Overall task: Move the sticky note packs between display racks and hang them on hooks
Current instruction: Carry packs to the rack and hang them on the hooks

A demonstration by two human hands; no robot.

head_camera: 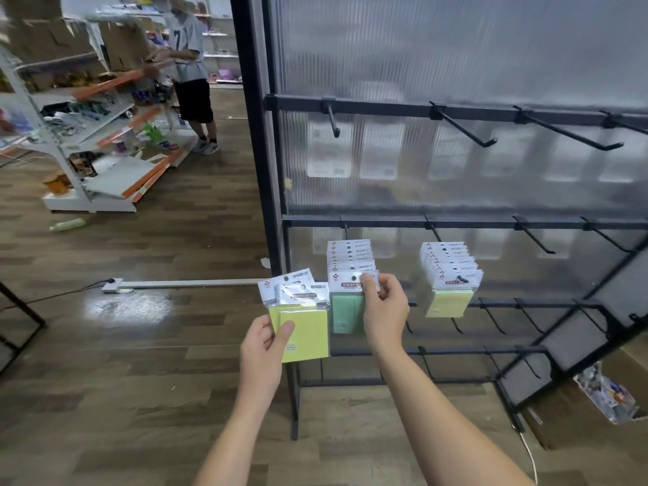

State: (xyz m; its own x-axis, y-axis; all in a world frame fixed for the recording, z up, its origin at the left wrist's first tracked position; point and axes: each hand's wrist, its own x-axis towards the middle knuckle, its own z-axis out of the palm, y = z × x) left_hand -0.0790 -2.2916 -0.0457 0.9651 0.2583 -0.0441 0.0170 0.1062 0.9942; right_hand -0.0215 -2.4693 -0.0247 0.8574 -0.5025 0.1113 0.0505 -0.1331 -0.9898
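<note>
My left hand (263,349) grips two yellow sticky note packs (304,327) by their lower left side, held upright just left of the black display rack (456,224). My right hand (384,310) pinches the header card of a green sticky note pack (345,310) that is the front one of a row of packs on the second rail's leftmost hook (345,230). A second row of packs (449,282), yellow-green at the front, hangs on the hook to the right.
The rack's top rail holds bare hooks (466,129), and more bare hooks (536,238) sit to the right and below. A person (189,64) stands at white shelves (94,135) at the back left. A cardboard box with a plastic bag (606,398) lies at the lower right.
</note>
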